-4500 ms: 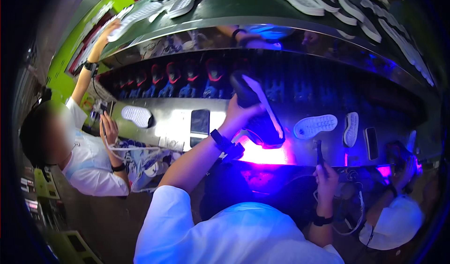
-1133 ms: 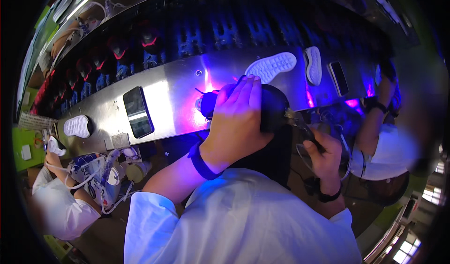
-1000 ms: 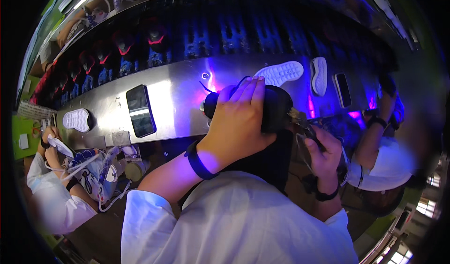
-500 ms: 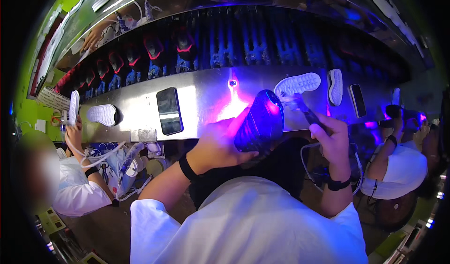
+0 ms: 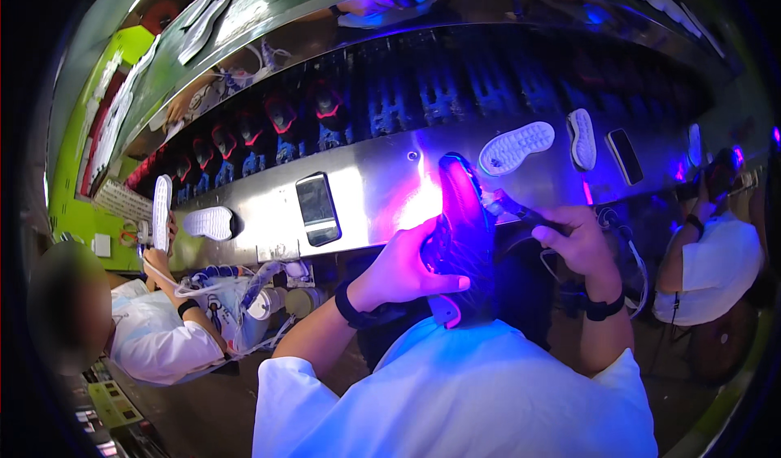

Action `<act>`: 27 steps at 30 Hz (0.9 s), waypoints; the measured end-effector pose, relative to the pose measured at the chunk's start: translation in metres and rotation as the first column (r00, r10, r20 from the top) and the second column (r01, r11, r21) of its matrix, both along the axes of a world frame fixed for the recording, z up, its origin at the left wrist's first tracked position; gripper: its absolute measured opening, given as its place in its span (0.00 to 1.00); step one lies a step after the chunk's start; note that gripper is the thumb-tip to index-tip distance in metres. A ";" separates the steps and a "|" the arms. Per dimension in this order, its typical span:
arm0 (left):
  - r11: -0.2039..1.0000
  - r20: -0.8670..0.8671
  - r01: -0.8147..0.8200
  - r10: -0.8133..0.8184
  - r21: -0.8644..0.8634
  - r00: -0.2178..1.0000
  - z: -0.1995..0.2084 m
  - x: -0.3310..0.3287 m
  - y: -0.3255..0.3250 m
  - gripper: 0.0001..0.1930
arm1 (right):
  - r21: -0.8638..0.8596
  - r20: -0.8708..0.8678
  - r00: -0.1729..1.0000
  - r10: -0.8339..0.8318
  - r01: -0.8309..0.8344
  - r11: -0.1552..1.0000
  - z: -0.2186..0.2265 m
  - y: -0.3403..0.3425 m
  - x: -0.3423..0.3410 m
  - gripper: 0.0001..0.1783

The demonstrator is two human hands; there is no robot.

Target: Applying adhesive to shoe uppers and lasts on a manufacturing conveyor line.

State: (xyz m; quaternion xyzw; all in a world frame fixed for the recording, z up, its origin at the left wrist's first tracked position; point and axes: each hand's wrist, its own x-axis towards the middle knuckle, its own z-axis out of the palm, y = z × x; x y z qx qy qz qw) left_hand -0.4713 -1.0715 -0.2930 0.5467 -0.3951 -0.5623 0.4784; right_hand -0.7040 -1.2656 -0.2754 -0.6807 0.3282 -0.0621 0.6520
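Note:
My left hand is wrapped round a dark shoe upper, its thumb lying across the side. The upper points toe-away over the bench's near edge, lit pink and blue. My right hand grips a brush by its dark handle. The brush head is at the upper's right side, near the toe; whether the bristles touch it I cannot tell. Just beyond the brush lies a white shoe sole, with a second white sole to its right.
A metal bench runs across, carrying a phone and another phone. Behind it is a rack of dark-and-red shoe uppers. On the left a co-worker's hand holds a white sole; another person sits at right.
The shoe upper has turned more upright in my left hand and moved nearer my body, showing its side. The brush has shifted from its toe area to its right side. The whole view has tilted.

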 end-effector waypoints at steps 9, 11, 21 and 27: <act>0.958 -0.340 0.013 0.089 0.286 0.936 -0.006 -0.017 -0.021 0.31 | -0.204 0.028 0.995 -0.097 0.101 0.974 -0.042 0.017 -0.023 0.17; 0.949 -0.394 -0.005 0.135 0.314 0.909 -0.010 -0.022 -0.025 0.29 | -0.169 0.057 0.988 -0.142 0.150 0.974 -0.062 0.024 -0.032 0.16; 0.947 -0.332 -0.047 0.157 0.318 0.930 -0.017 -0.025 -0.031 0.35 | 0.043 -0.167 0.986 -0.028 0.035 0.998 -0.034 0.035 -0.088 0.18; 0.932 -0.395 -0.131 0.267 0.337 0.879 -0.005 -0.019 -0.024 0.31 | 0.021 -0.114 0.992 0.058 -0.055 0.998 -0.015 0.016 -0.062 0.20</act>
